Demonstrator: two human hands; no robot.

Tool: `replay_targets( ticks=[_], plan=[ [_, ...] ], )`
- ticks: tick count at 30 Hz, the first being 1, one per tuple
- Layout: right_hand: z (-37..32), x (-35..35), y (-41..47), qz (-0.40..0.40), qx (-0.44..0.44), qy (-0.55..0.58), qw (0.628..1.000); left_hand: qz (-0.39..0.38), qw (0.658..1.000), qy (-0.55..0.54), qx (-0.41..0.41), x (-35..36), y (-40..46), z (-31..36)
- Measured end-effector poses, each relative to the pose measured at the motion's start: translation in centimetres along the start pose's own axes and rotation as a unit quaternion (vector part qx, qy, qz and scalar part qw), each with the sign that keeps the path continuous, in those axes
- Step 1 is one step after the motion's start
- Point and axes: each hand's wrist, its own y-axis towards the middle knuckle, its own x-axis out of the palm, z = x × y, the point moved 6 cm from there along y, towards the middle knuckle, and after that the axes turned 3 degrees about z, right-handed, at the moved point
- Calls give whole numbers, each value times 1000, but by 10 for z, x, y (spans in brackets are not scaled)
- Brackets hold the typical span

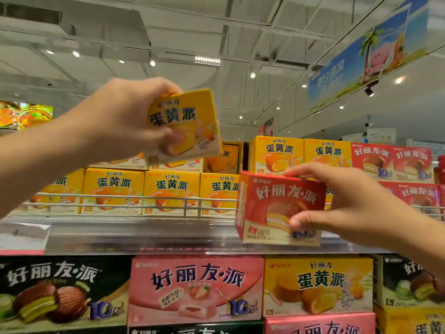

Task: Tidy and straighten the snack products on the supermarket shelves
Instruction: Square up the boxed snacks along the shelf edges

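My left hand (125, 116) grips a small yellow snack box (192, 116), held tilted in the air above the top shelf's stacked yellow boxes (172, 186). My right hand (346, 206) holds a small red snack box (277, 201) by its top and front, in front of the top shelf's rail (134, 197), between the yellow row and the red boxes (390, 160) at the right. The red box hides part of the yellow stack behind it.
A wire rail and a clear price strip (168, 239) run along the shelf front. Below stand larger boxes: dark green (62, 290), pink (195, 288), yellow (317, 283), another green (409, 280). A blue banner (366, 54) hangs overhead at the right.
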Motion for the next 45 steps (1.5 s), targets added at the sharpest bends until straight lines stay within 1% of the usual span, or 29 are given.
replay_targets(
  ticks=[3, 6, 10, 12, 16, 19, 23, 26, 33, 38, 40, 41, 42, 43, 44, 45],
  plan=[
    [9, 0, -20, 9, 0, -18, 1000, -4, 1000, 27, -6, 10, 52, 10],
    [17, -3, -32, 18, 6, -17, 1000, -24, 995, 93, 7, 31, 93, 21],
    [31, -5, -45, 15, 27, -7, 999, -65, 975, 204, 51, 66, 115, 27],
    [37, -6, -51, 14, 38, -3, 999, -70, 970, 225, 62, 80, 120, 28],
    [48, -8, -58, 10, 47, -19, 999, -71, 972, 217, 55, 96, 126, 29],
    [54, -7, -61, -1, 58, -4, 998, -74, 975, 207, 39, 102, 131, 28],
    [61, -2, -61, -6, 63, 19, 998, -113, 973, 201, 2, 110, 130, 19],
    [63, 1, -59, -19, 63, 3, 998, -140, 971, 195, -17, 117, 124, 14],
    [61, 2, -55, -10, 68, 0, 998, -195, 960, 200, -12, 141, 100, 11],
    [57, 0, -58, -8, 75, 8, 997, -235, 944, 231, -1, 157, 91, 8],
    [55, 0, -59, -10, 82, 18, 996, -237, 940, 246, 2, 153, 91, 10],
    [54, 1, -61, -12, 87, 25, 996, -222, 945, 241, 13, 148, 90, 16],
    [53, 0, -62, -13, 90, 28, 995, -189, 959, 211, 29, 141, 85, 27],
    [52, -1, -64, -11, 91, 26, 995, -139, 978, 148, 45, 133, 77, 40],
    [50, -3, -66, -10, 91, 22, 996, -88, 993, 57, 61, 126, 61, 56],
    [48, -6, -68, -9, 91, 19, 996, -54, 995, -52, 71, 121, 39, 71]
  ],
)
